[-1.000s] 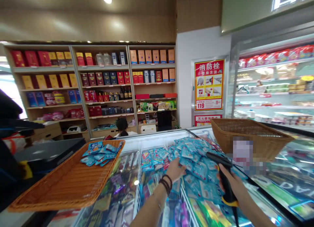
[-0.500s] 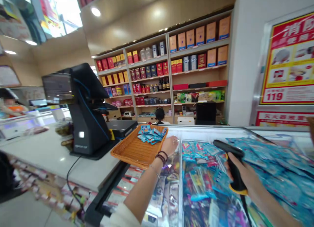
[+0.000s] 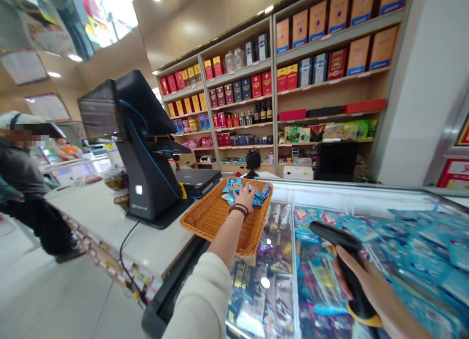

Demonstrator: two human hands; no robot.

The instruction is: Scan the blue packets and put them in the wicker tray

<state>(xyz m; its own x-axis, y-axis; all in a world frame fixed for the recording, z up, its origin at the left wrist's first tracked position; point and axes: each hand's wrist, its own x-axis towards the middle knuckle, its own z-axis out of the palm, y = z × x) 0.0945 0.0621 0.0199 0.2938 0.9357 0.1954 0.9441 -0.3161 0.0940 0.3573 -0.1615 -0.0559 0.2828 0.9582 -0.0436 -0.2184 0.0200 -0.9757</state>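
Blue packets (image 3: 232,184) lie bunched at the far end of a wicker basket (image 3: 205,217), whose nearer part shows bare orange weave. Over them reaches the left hand (image 3: 245,197), palm down with the fingers spread (whether the fingertips press on the packets or pinch one, I cannot tell). Two dark beaded bracelets (image 3: 239,210) circle that wrist, and a pale sleeve (image 3: 205,285) covers the forearm below. The right hand (image 3: 370,280), well apart from the basket, is wrapped around the handle of a black scanner (image 3: 337,235) with yellow trim, its head tilted toward the left. Beneath the scanner, a display case (image 3: 366,192) holds wrapped goods on both sides of a white divider (image 3: 295,265), and a pile of similar blue packets (image 3: 421,251) fills its right part. The basket sits at the case's left side, next to the bench (image 3: 88,202), where a dark terminal (image 3: 146,158) stands near a flat black box (image 3: 200,180). Behind the case, one person's dark hair (image 3: 252,159) shows in front of shelves (image 3: 330,80) of boxed goods; another person (image 3: 25,178) stands far left.
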